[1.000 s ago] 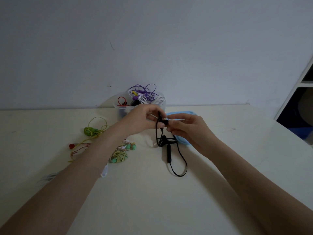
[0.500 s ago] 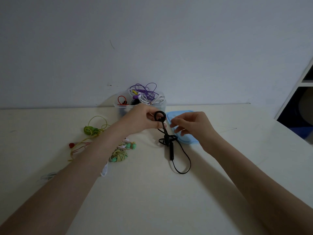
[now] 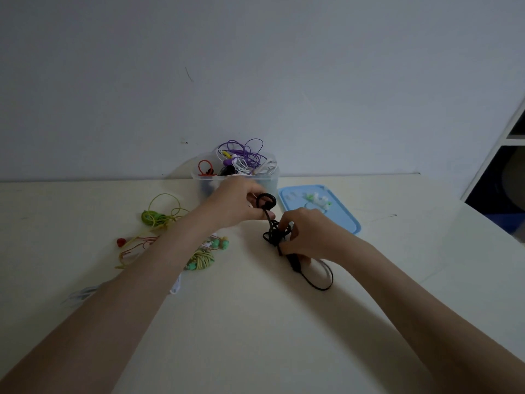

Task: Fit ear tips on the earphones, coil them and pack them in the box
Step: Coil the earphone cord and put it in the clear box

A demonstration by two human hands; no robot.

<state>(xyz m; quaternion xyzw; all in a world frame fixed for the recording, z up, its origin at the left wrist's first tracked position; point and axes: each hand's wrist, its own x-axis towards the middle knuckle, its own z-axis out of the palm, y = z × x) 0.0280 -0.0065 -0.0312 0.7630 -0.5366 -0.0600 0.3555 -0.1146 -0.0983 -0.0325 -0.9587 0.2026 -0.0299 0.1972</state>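
Coiling step, head view. The left hand [image 3: 233, 204] pinches the upper end of the black earphones [image 3: 274, 228], where the cord forms a small ring just above its fingers. The right hand [image 3: 305, 234] has its fingers curled round the bunched middle of the cord, just above the table [image 3: 255, 322]; the inline control and one slack loop trail toward the viewer below that hand. The clear box [image 3: 271, 177], holding purple, white and red cables, stands just behind the hands. The blue lid [image 3: 345, 220], bearing loose ear tips [image 3: 316, 199], lies to its right. Whether tips are fitted cannot be told. The next move probably calls for gathering the trailing loop into the bundle before lifting it to the box.
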